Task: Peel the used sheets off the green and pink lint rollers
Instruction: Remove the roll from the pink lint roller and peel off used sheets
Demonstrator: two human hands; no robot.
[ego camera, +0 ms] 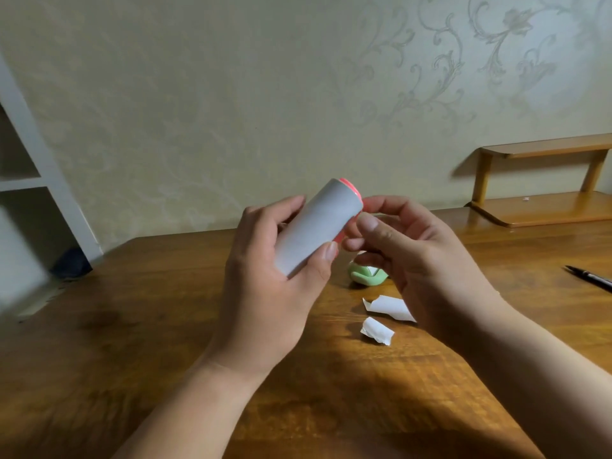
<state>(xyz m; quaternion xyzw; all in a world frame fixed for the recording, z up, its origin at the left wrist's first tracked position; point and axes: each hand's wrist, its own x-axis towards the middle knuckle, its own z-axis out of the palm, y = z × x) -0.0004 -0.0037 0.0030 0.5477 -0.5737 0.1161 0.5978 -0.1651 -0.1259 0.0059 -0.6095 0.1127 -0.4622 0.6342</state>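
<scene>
A wooden table (132, 326) runs up to a pale patterned wall (198, 94). Its far left corner stops beside a white shelf unit (20, 180), and a low wooden riser (543, 207) takes the far right. You have bare wood to the left of your arms.

A pen (589, 278) is cut off by the right edge. Your left hand (265, 293) wraps the pink lint roller (318, 226), raised above the table. Your right hand (424, 260) curls against its right edge, thumb and fingertips on it. You cannot tell whether they have caught a sheet corner.

The green lint roller (364, 276) lies on the table, mostly hidden behind your hands. Two peeled sheets (377, 331) lie just nearer, one partly under your right wrist.
</scene>
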